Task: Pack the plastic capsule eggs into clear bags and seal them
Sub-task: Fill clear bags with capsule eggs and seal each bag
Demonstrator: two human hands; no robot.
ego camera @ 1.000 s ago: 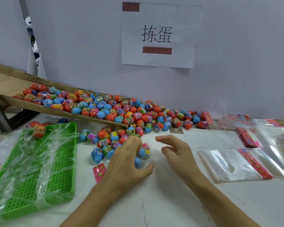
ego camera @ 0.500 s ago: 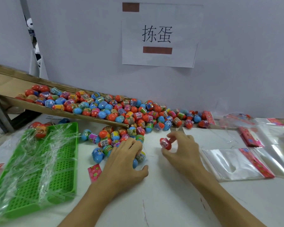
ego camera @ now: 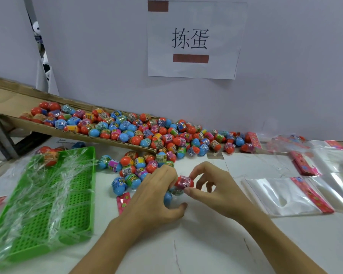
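Note:
My right hand [ego camera: 216,190] pinches a red capsule egg [ego camera: 184,181] between thumb and fingers, just above the white table. My left hand [ego camera: 156,196] cups a small cluster of eggs; a blue egg [ego camera: 167,197] shows under its fingers. The red egg touches the left fingertips. Loose eggs [ego camera: 131,169] lie just beyond the left hand. A big pile of red and blue eggs [ego camera: 166,135] spills off a cardboard chute [ego camera: 12,121]. A clear bag with a red strip [ego camera: 285,196] lies flat to the right of my right hand.
A green perforated tray [ego camera: 53,204] draped in crumpled clear film sits at the left. More clear bags [ego camera: 337,175] and a red header pack [ego camera: 303,165] lie at the far right. A small red sticker card [ego camera: 123,201] rests by my left wrist. A paper sign [ego camera: 192,38] hangs on the wall.
My right hand picked up a red egg from near the pile and brought it left and nearer, up against my left hand. The left hand stayed cupped over its eggs.

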